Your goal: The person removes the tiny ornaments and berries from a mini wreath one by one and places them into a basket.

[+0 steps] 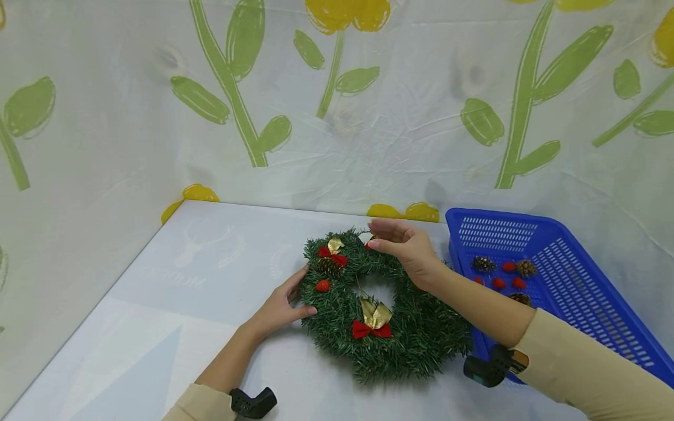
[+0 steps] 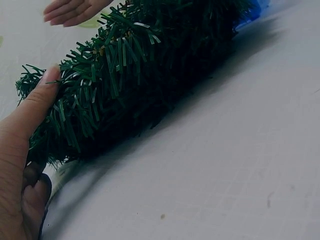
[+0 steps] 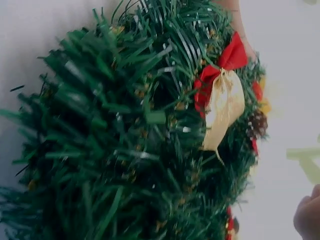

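Note:
A green artificial wreath (image 1: 337, 327) lies on the white table, decorated with red bows with gold pieces, a pine cone (image 1: 329, 268) and a red berry (image 1: 323, 286). My left hand (image 1: 284, 301) grips its left edge; in the left wrist view the thumb (image 2: 42, 95) lies over the needles and the other fingers are curled low at the side. Over the wreath's far part is my right hand (image 1: 405, 248), fingers straight and thumb apart, nothing visible between them. Just behind its thumb, a red and gold decoration (image 1: 368, 244) shows partly. A red bow (image 3: 220, 75) with gold cloth faces the right wrist view.
To the right stands a blue plastic basket (image 1: 584, 257) with pine cones (image 1: 525, 268) and several red berries (image 1: 498, 284) in it. The wreath's right side comes up against the basket. Behind the table hangs a flower-printed cloth (image 1: 411, 146).

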A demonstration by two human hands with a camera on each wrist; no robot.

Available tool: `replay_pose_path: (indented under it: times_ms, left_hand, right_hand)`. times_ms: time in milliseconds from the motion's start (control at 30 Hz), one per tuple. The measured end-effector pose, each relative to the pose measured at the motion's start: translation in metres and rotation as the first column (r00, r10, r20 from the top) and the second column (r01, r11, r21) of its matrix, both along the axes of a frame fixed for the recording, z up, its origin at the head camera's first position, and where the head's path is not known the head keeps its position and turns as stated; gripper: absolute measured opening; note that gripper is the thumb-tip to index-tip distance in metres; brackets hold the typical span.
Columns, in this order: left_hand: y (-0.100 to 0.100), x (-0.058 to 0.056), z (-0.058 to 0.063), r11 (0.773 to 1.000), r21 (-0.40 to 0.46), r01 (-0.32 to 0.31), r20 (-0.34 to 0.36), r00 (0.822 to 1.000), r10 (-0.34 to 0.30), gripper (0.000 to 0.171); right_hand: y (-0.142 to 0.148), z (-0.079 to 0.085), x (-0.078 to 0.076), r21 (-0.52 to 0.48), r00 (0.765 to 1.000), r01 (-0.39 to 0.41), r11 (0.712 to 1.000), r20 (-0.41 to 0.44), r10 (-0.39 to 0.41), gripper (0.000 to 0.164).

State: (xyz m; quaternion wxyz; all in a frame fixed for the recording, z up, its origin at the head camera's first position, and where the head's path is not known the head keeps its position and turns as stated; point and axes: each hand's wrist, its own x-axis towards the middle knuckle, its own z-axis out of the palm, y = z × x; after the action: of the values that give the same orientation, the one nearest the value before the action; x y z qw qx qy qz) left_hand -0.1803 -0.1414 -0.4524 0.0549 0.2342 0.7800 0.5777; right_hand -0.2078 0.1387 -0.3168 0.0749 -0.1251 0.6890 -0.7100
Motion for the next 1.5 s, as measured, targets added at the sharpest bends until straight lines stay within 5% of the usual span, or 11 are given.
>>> replay_pose_path:
  times_ms: [567, 867, 1200, 1500]
  left_hand:
    - [0.001, 0.0, 0.001, 1.0, 0.005, -0.001, 0.005, 1.0, 0.001, 0.091]
    - [0.001, 0.0, 0.0, 1.0, -0.016, 0.002, 0.016, 1.0, -0.002, 0.089]
    - [0.0, 0.001, 0.002, 1.0, -0.009, 0.002, 0.02, 1.0, -0.002, 0.088]
    - [0.0, 0.001, 0.001, 1.0, -0.014, 0.0, 0.014, 1.0, 0.0, 0.091]
  right_hand:
    - [-0.05, -0.012, 0.024, 0.024, 0.993, -0.113, 0.993, 0.043, 0.112, 0.043]
    - [-0.059, -0.038, 0.031, 0.268, 0.976, -0.153, 0.951, -0.111, 0.189, 0.041]
    - [-0.067, -0.054, 0.032, 0.356, 0.962, -0.123, 0.926, -0.187, 0.2, 0.039]
    - [-0.069, -0.062, 0.033, 0.549, 0.903, 0.008, 0.836, -0.362, 0.229, 0.037]
